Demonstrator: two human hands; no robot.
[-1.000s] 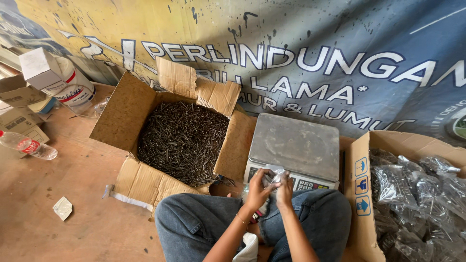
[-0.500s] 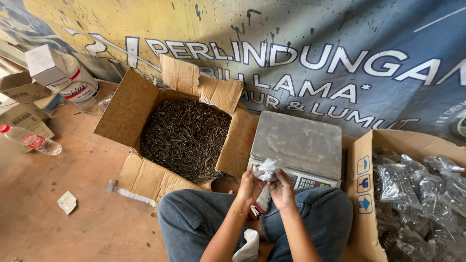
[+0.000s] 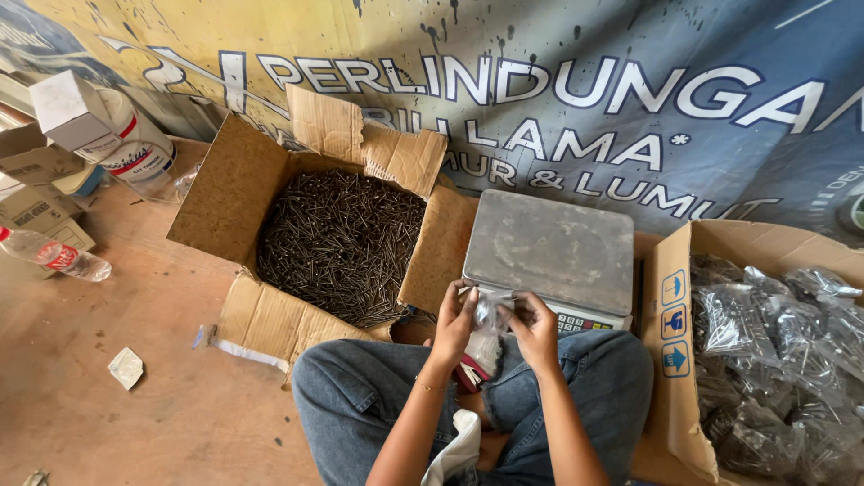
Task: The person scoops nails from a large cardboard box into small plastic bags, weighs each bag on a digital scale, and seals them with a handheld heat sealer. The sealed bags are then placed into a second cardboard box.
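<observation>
Seated cross-legged on the floor (image 3: 135, 423), a person holds a small clear plastic bag (image 3: 489, 317) between both hands, just in front of a grey weighing scale (image 3: 549, 245). The left hand (image 3: 454, 319) is pinched shut on one edge of the bag's mouth, and the right hand (image 3: 535, 326) is closed on the opposite edge — the two hands sit near each other, with the film stretched between them and the rest of the bag hanging toward the lap. Whether the bag holds anything cannot be made out.

To the left stands an open cardboard box (image 3: 243, 193) heaped with dark nails (image 3: 342, 243). To the right, a second carton (image 3: 670, 360) is packed with filled, clear bags of nails (image 3: 774, 351). A plastic bottle (image 3: 54, 256) and a white tub (image 3: 135, 148) lie off to the far left, and a printed banner (image 3: 585, 81) hangs behind.

By the look of it, the bag is thin, light and limp — slippery film that crumples easily and could be pierced by nail points. It seems best taken at the rim of its mouth, with a fingertip pinch on each side, as both hands do now.
</observation>
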